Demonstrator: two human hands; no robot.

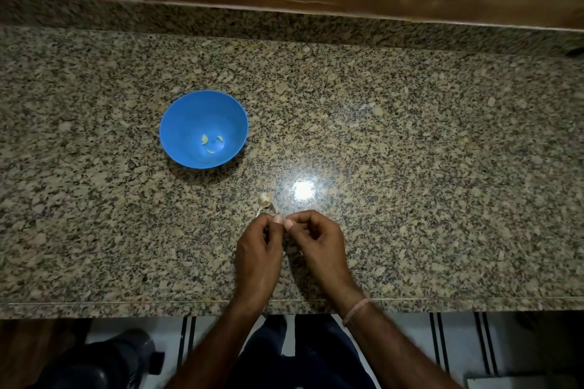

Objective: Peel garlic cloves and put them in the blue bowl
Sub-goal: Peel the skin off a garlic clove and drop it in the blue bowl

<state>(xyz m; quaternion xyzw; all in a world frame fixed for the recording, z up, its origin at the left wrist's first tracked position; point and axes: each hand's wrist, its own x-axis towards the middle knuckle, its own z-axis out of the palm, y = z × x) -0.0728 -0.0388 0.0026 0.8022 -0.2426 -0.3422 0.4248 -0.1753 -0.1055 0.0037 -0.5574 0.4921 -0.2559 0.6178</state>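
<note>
I'm pinching a garlic clove btwn left hand [259, 249] & right hand [319, 240], fingertips curled on it for peeling; the clove itself is hidden. I'm working low over the surface [410, 136], just beside the garlic bulb remnant [264, 199], probably so skins drop there. The blue bowl [177, 114] is sitting further left w/ three peeled cloves [211, 145].

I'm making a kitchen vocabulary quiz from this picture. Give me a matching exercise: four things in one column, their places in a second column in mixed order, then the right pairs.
Things
1. blue bowl
2. peeled cloves
3. garlic bulb
4. wristband

Places
A. around the right wrist
B. on the counter, left of the bulb and farther from the person
C. inside the bowl
D. on the counter, just beyond the fingertips

Pairs: 1-B, 2-C, 3-D, 4-A
</note>
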